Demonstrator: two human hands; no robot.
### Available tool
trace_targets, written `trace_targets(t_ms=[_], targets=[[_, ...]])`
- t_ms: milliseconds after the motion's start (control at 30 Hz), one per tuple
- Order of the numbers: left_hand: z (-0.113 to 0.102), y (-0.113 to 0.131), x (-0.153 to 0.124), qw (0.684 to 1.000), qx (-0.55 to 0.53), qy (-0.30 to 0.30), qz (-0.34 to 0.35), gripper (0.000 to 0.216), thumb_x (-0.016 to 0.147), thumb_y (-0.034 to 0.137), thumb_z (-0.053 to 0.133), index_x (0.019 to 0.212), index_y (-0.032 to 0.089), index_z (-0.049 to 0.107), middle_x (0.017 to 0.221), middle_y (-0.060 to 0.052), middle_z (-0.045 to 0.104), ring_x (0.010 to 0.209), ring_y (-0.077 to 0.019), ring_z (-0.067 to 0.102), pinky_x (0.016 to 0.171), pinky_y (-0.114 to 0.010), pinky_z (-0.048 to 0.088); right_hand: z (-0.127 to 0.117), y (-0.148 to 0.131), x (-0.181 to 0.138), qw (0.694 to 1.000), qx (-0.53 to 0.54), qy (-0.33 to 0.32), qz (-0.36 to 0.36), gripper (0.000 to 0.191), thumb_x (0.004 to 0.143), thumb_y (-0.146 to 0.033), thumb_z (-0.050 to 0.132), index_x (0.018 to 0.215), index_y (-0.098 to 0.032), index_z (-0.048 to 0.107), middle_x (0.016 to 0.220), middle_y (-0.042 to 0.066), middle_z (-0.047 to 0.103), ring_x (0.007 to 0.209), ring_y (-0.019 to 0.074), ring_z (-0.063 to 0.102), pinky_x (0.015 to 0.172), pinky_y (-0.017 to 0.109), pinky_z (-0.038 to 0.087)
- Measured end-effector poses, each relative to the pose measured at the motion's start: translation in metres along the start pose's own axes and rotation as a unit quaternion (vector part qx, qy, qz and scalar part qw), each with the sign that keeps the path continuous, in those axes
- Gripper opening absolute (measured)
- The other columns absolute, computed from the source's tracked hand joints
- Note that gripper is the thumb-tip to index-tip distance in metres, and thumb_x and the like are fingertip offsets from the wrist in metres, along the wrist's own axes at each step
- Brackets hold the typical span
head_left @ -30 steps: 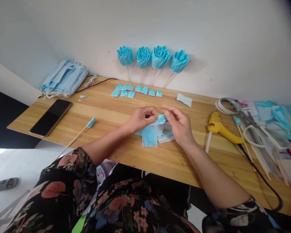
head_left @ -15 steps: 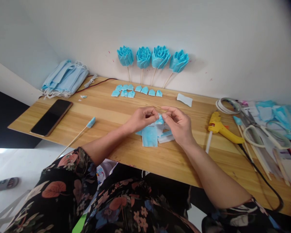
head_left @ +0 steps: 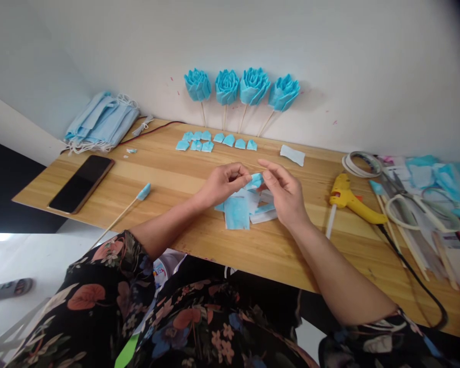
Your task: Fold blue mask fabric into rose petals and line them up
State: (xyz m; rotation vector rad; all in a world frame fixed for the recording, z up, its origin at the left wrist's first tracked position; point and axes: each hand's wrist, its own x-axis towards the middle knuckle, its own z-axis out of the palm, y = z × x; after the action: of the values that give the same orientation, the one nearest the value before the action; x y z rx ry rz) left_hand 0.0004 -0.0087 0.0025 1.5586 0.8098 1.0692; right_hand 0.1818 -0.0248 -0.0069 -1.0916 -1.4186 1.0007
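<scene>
Between my two hands is a small folded piece of blue mask fabric [head_left: 256, 180]. My left hand [head_left: 227, 184] pinches its left side with thumb and fingers. On the right side, my right hand [head_left: 285, 191] grips it between thumb and fingertips. Beneath them on the table lie flat blue and white fabric pieces [head_left: 237, 213], partly covered by my hands. Farther back, several folded blue petals [head_left: 228, 139] are laid out in short rows. Behind these, blue fabric flowers [head_left: 227, 88] on thin sticks lean against the wall.
To the left are a phone [head_left: 82, 184], a stack of face masks [head_left: 102, 122] and a blue-tipped stick [head_left: 124, 212]. On the right lie a yellow glue gun [head_left: 352, 202] with a black cord, a roll of tape [head_left: 361, 165], scissors [head_left: 417, 209] and fabric scraps [head_left: 450, 184].
Both hands have risen slightly, and the right has turned a little. More of the folded blue piece now shows between my fingertips. The view has shifted slightly.
</scene>
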Motion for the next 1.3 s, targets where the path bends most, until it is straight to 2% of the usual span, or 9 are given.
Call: trace_targets(t_ms=[300, 433, 600, 733, 967, 1167, 1300], targets=[[0.001, -0.002, 0.001, 1.000, -0.008, 0.022, -0.005, 0.033, 0.084, 0.046, 0.067, 0.075, 0.016, 0.057, 0.060, 0.005, 0.047, 0.052, -0.0058, 0.037, 0.051, -0.023, 0.030, 0.003, -0.003, -0.001, 0.998, 0.034, -0.052, 0.005, 0.043, 0.081, -0.042, 0.074, 0.121, -0.029, 0.067, 0.084, -0.002, 0.064, 0.070, 0.0116, 0.058, 0.065, 0.028, 0.052], [0.000, -0.001, 0.001, 1.000, -0.003, 0.004, -0.009, 0.035, 0.084, 0.049, 0.067, 0.076, 0.016, 0.058, 0.058, 0.005, 0.048, 0.053, -0.0065, 0.038, 0.052, -0.023, 0.031, 0.004, -0.003, 0.000, 0.998, 0.009, -0.056, -0.001, 0.044, 0.082, -0.039, 0.072, 0.123, -0.028, 0.065, 0.083, -0.001, 0.062, 0.069, 0.0126, 0.056, 0.062, 0.028, 0.049], [-0.002, 0.003, -0.001, 1.000, 0.018, -0.019, -0.007, 0.044, 0.091, 0.053, 0.056, 0.068, 0.016, 0.053, 0.058, 0.003, 0.048, 0.055, -0.0069, 0.041, 0.055, -0.023, 0.034, 0.001, -0.003, -0.001, 0.998, -0.029, -0.048, -0.034, 0.039, 0.085, -0.034, 0.068, 0.124, -0.029, 0.064, 0.082, -0.002, 0.059, 0.067, 0.0112, 0.053, 0.063, 0.028, 0.047], [-0.003, 0.003, -0.002, 0.999, 0.023, -0.023, -0.034, 0.035, 0.083, 0.048, 0.068, 0.076, 0.015, 0.058, 0.059, 0.005, 0.045, 0.054, -0.0064, 0.038, 0.051, -0.022, 0.028, 0.001, -0.005, -0.001, 0.998, -0.039, -0.044, -0.040, 0.038, 0.085, -0.036, 0.068, 0.122, -0.028, 0.065, 0.088, -0.001, 0.065, 0.071, 0.0121, 0.056, 0.067, 0.029, 0.050], [-0.006, 0.006, -0.002, 0.998, 0.001, -0.007, -0.067, 0.031, 0.080, 0.042, 0.071, 0.077, 0.015, 0.057, 0.058, 0.005, 0.046, 0.051, -0.0057, 0.038, 0.048, -0.021, 0.026, 0.000, -0.008, -0.001, 1.000, 0.003, -0.015, 0.001, 0.041, 0.095, -0.047, 0.055, 0.132, -0.032, 0.062, 0.084, 0.000, 0.067, 0.073, 0.0156, 0.063, 0.073, 0.034, 0.056], [-0.009, 0.006, -0.001, 0.995, -0.046, 0.008, -0.091, 0.036, 0.078, 0.047, 0.073, 0.079, 0.014, 0.058, 0.058, 0.005, 0.049, 0.051, -0.0058, 0.040, 0.048, -0.020, 0.028, 0.006, -0.003, -0.001, 0.997, 0.039, -0.056, 0.019, 0.052, 0.085, -0.044, 0.070, 0.135, -0.034, 0.058, 0.090, 0.000, 0.070, 0.078, 0.0166, 0.065, 0.074, 0.035, 0.058], [-0.010, 0.006, -0.001, 0.996, -0.043, -0.001, -0.080, 0.038, 0.077, 0.049, 0.074, 0.078, 0.014, 0.059, 0.058, 0.005, 0.048, 0.052, -0.0058, 0.040, 0.049, -0.020, 0.029, 0.009, -0.002, -0.002, 0.998, 0.017, -0.053, 0.025, 0.050, 0.085, -0.040, 0.070, 0.133, -0.032, 0.060, 0.095, 0.002, 0.070, 0.080, 0.0167, 0.063, 0.073, 0.034, 0.057]])
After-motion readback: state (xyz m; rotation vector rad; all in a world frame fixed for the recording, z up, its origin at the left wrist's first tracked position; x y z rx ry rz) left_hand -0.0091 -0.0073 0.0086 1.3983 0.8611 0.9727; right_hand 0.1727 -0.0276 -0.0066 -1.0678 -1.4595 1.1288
